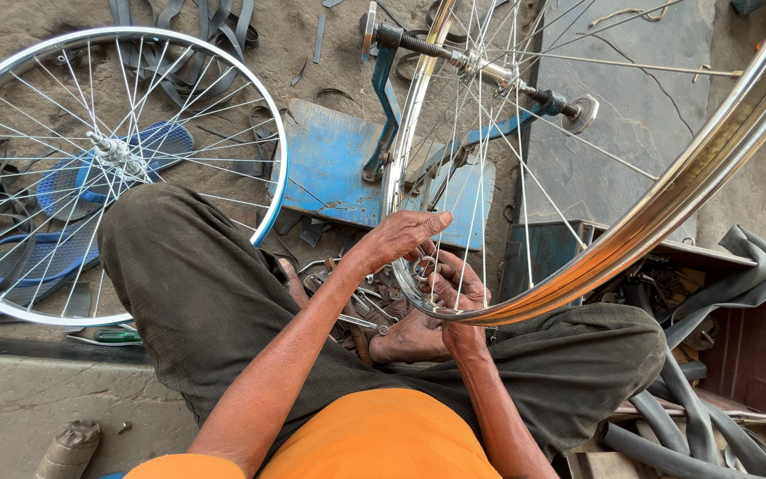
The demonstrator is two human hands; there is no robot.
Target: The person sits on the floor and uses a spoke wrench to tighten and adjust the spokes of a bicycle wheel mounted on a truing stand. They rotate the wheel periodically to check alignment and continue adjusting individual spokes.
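Sitting cross-legged at lower centre, the person in the orange shirt [383, 439] and dark trousers [197, 293] works right at the lap. The left hand [398, 238], centre frame, arches over the near edge of the chrome bicycle rim [667, 200], fingers curled and thumb stretched out along it, pinching down at the spokes. The right hand [449, 297], just below it, cups the rim's underside, fingers wrapped about the metal where the spokes [489, 160] meet it. That rim sweeps from centre frame up to the upper right corner, its threaded axle [480, 66] resting in a blue truing stand [347, 168] on the ground at upper centre. Small metal tools [356, 315] lie between the knees, touching the trousers. At lower right, an open rusty box [755, 337] holds black rubber tubes [676, 417]. At far left, a second spoked wheel [108, 160] lies flat over blue sandals [55, 257], with black rubber strips [188, 35] beyond it at the top edge.
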